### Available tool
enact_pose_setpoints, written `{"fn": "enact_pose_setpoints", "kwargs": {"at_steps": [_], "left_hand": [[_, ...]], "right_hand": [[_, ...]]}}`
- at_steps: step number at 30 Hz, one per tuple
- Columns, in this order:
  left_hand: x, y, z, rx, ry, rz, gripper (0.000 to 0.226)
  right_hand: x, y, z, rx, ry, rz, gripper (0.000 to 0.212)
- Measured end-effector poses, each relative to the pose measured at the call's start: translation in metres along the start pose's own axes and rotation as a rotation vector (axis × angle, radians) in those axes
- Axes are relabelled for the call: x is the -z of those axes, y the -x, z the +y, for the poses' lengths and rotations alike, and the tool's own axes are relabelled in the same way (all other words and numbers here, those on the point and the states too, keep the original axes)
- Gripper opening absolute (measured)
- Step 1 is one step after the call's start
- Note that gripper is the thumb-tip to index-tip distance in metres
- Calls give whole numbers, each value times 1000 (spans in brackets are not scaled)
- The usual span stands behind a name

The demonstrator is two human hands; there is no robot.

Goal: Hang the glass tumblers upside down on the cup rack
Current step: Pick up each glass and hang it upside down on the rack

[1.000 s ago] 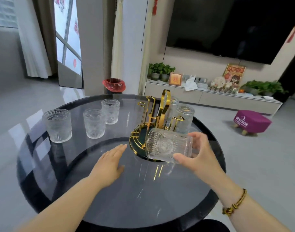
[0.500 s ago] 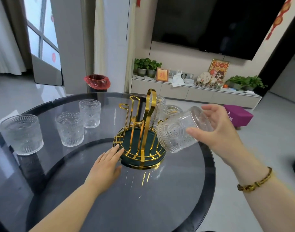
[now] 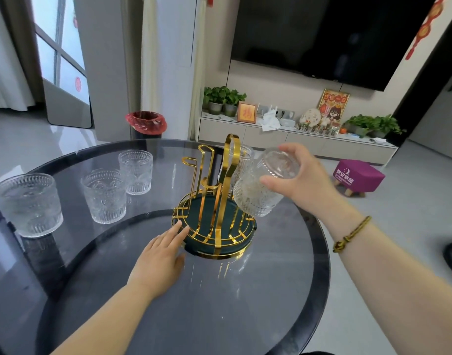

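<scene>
A gold wire cup rack [image 3: 214,221] with a dark green base stands mid-table. My right hand [image 3: 301,178] grips a patterned glass tumbler [image 3: 260,190] by its base, tilted mouth-down over the rack's right side. My left hand [image 3: 161,257] lies flat on the table, fingertips touching the rack's front-left rim. Another tumbler [image 3: 245,155] hangs upside down at the rack's back, partly hidden. Three upright tumblers stand at the left: near [image 3: 29,204], middle [image 3: 104,196] and far [image 3: 135,171].
The round dark glass table [image 3: 309,290] ends close to the rack on the right. Beyond it are a red-lined bin [image 3: 146,123], a purple stool [image 3: 358,176] and a low TV cabinet [image 3: 283,139] with plants.
My right hand has lifted the tumbler and turned it from lying sideways to mouth-down over the rack. My left hand has stayed at the rack's rim. The camera view has shifted.
</scene>
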State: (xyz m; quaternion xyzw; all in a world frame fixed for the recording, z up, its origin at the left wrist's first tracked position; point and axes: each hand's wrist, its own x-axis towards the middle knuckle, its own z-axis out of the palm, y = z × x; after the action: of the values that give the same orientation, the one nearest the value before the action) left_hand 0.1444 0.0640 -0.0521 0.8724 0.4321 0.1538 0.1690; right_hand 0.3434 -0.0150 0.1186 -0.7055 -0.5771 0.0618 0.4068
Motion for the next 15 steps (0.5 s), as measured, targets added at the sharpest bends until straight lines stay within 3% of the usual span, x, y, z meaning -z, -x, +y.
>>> {"fn": "enact_pose_setpoints", "kwargs": {"at_steps": [15], "left_hand": [[0, -4, 0, 22, 4, -30, 59]], "right_hand": [[-44, -4, 28, -29, 56, -125, 67]]}}
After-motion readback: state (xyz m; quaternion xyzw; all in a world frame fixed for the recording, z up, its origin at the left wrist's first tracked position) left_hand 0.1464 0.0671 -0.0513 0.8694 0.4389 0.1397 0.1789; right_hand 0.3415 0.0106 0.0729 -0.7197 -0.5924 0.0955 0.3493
